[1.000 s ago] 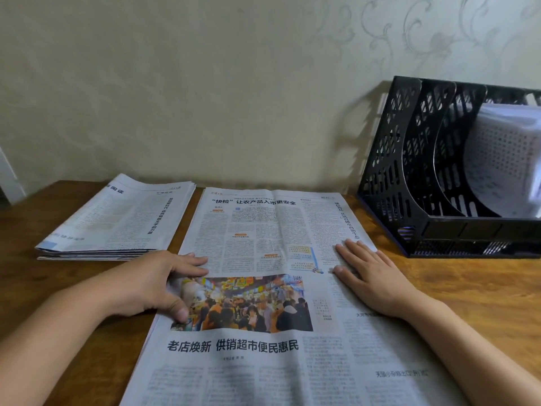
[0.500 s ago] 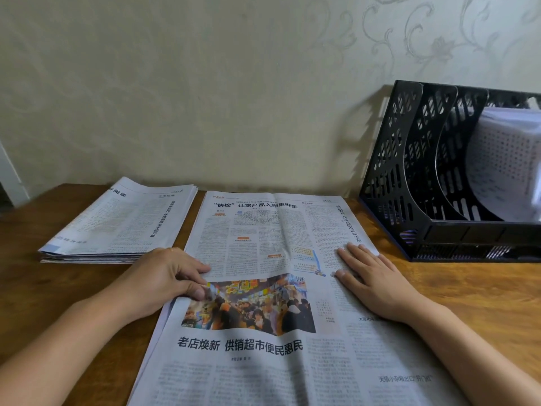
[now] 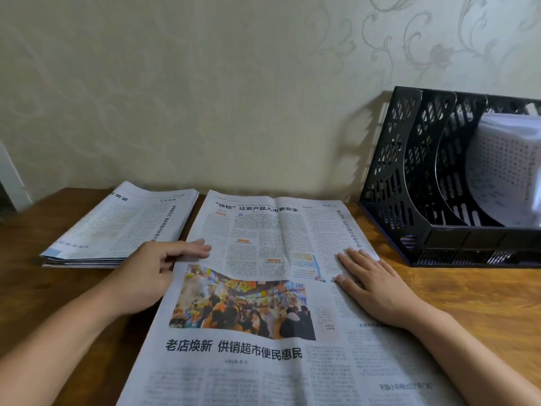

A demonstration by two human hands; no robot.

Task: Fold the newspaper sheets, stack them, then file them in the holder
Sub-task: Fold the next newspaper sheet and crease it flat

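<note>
Two hands are working an open newspaper sheet (image 3: 263, 303) on a wooden table (image 3: 468, 303).

At ten o'clock a folded stack (image 3: 123, 227) is lying flat. The left hand (image 3: 152, 273) is pinching the sheet's left edge, lifting it slightly. The right hand (image 3: 377, 288) is pressing flat, fingers spread, on the sheet's right side. At two o'clock the black holder (image 3: 415, 183) is standing against the wall, papers (image 3: 509, 171) sitting inside.

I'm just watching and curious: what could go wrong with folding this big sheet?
The open sheet already bulges at its crease near the left hand, so the fold may come out crooked. The right hand only presses flat, so the paper could slide. The folded stack lies close and might get nudged.
</note>
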